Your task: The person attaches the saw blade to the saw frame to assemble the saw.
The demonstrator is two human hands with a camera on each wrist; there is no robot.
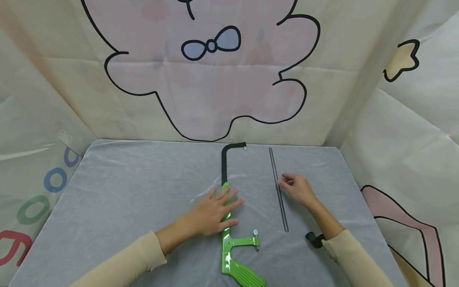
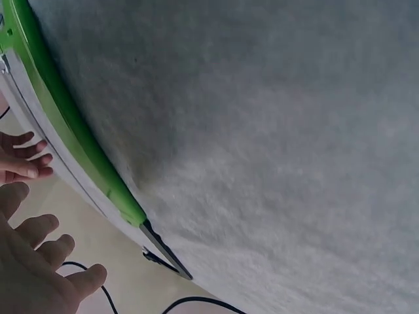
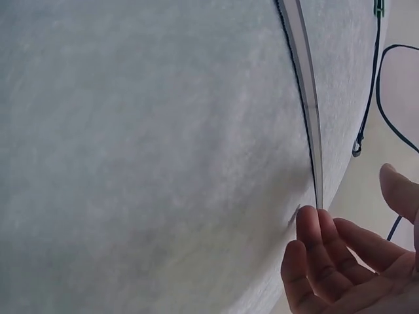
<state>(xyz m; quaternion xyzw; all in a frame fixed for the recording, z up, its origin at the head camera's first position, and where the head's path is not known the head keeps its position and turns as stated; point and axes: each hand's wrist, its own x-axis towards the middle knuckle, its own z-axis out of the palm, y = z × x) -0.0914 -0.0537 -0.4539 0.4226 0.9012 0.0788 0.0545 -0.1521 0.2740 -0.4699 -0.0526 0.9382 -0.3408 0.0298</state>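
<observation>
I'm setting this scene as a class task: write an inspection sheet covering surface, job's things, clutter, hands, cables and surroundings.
Surface: grey cloth, lightly creased.
Job's things: green-handled saw frame with a black bent arm; separate thin strip, perhaps its blade, lying to the right.
Clutter: dark piece by the right sleeve; whether worn or lying there is unclear.
Left hand: fingers spread over the frame.
Right hand: fingers bent at the strip; whether they grip it is unclear.
Cables: nothing seen.
Surroundings: pale fabric walls with cartoon prints.
</observation>
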